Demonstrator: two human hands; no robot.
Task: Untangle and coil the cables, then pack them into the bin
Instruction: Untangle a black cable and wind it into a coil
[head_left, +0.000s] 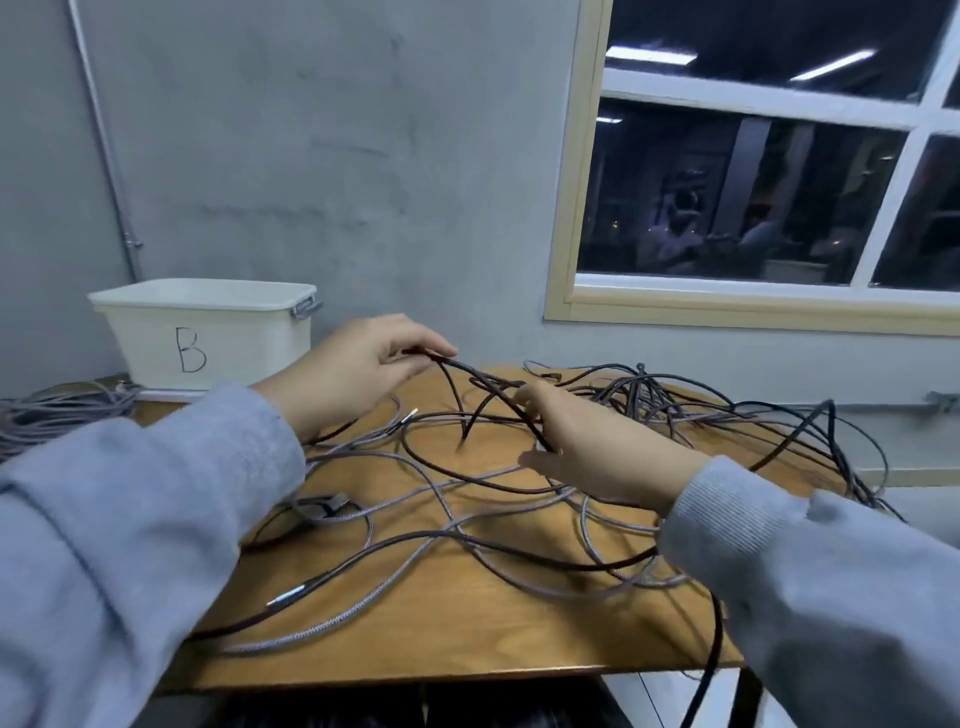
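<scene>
On the wooden table (426, 639), grey and dark braided cables (467, 499) are lying tangled. At 12 o'clock above the tangle, the left hand (348, 371) is pinching a dark cable (470, 376) with curled fingers, and the right hand (597, 452) is gripping the same cable lower. At 10 o'clock, the white plastic bin marked B (208, 332) is standing.

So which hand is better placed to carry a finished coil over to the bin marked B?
Probably the left hand: the white bin stands at the table's far left corner, just beyond it. The right hand sits farther right. Both grip the same dark cable, not yet coiled.
</scene>
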